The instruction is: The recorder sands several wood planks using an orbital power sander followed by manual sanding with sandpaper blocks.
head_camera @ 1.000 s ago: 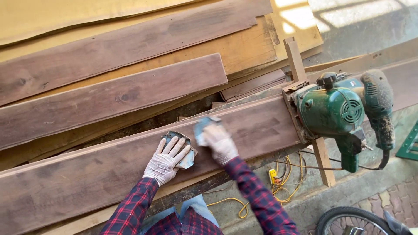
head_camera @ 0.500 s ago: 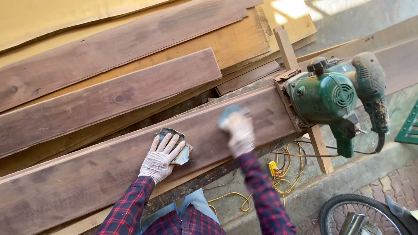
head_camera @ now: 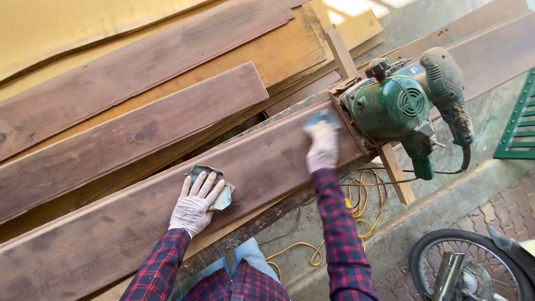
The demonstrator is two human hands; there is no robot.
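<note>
- Your left hand [head_camera: 196,205] lies flat, fingers spread, pressing a grey, creased sheet of sandpaper [head_camera: 214,187] onto the long dark brown wooden plank [head_camera: 128,234] that runs from near left to far right. It is a press and not a clasp, so the sheet can skate out from under your palm.
- Your right hand [head_camera: 322,149] is blurred, farther right on the same plank, with a second bluish-grey abrasive piece [head_camera: 322,120] under its fingertips; how tightly the fingers close on it I cannot tell.
- That hand is just beside the green electric power tool with a dusty grey handle [head_camera: 409,108] sitting on the plank's right part. A long stroke to the right could knock your knuckles into its housing or base.
- The plank rests on uneven stacked boards [head_camera: 139,128]; hard pushing may rock or shift it.
- The yellow cable [head_camera: 351,209] loops below the near edge, by your legs. It could snag.
- The motorcycle wheel [head_camera: 468,267] crowds your near right.
</note>
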